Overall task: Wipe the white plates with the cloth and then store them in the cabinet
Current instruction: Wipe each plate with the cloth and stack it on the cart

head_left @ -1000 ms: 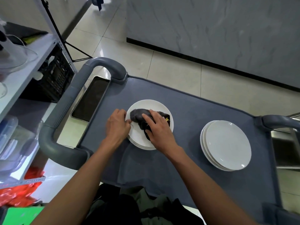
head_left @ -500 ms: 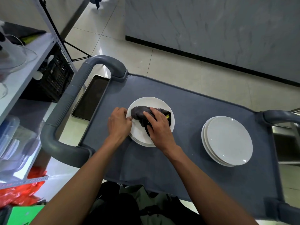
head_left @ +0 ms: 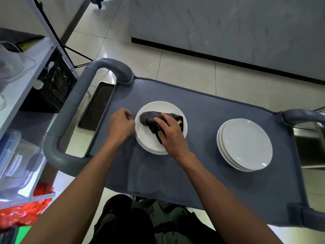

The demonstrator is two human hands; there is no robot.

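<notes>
A short stack of white plates (head_left: 149, 143) sits left of centre on the grey cart top (head_left: 202, 173). A bunched dark grey cloth (head_left: 147, 118) with a yellow side lies on the top plate. My right hand (head_left: 170, 132) lies over the cloth, holds it and presses it onto the plate. My left hand (head_left: 121, 125) is curled into a loose fist just left of the stack, its edge against the rim. A second stack of white plates (head_left: 246, 145) stands on the right side of the cart, untouched.
The cart's thick grey handle (head_left: 70, 120) loops at the left. A metal shelf (head_left: 26, 74) to the left carries a glass bowl (head_left: 12, 64) and clear plastic boxes (head_left: 15, 164). A black crate (head_left: 56, 85) and a dark tray (head_left: 95, 110) lie lower down. A steel basin (head_left: 309, 152) is on the right.
My left hand has slid left off the plate rim and closed into a fist. My right hand has moved the cloth slightly right and down on the plate.
</notes>
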